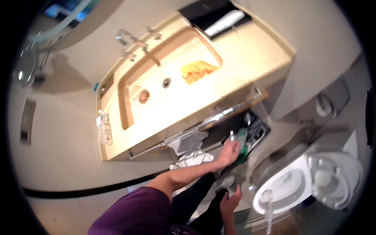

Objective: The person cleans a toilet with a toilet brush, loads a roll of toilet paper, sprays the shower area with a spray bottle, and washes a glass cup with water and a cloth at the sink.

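My left hand [230, 152] reaches down beside the vanity, its fingers curled next to a white spray-type top [232, 136]. Blur hides whether it grips that. Around the fingers are a clear item with pale green ridges [242, 134], a dark green object [242, 155] and a dark tray [260, 135] with several small items. White cloths [191, 158] hang and bunch up under the counter to the left. Nearer to me, my right hand [232, 202] hovers by my dark-trousered leg, holding nothing, fingers apart.
Above the vanity counter's front edge [191, 120] is a sink [173, 97] holding a yellow-orange cloth [196, 72] and a clear cup [144, 97]. A white tube-like item [224, 22] lies on a black tray. To the right stands a white bathroom bowl [286, 188] with a long-handled brush [268, 208].
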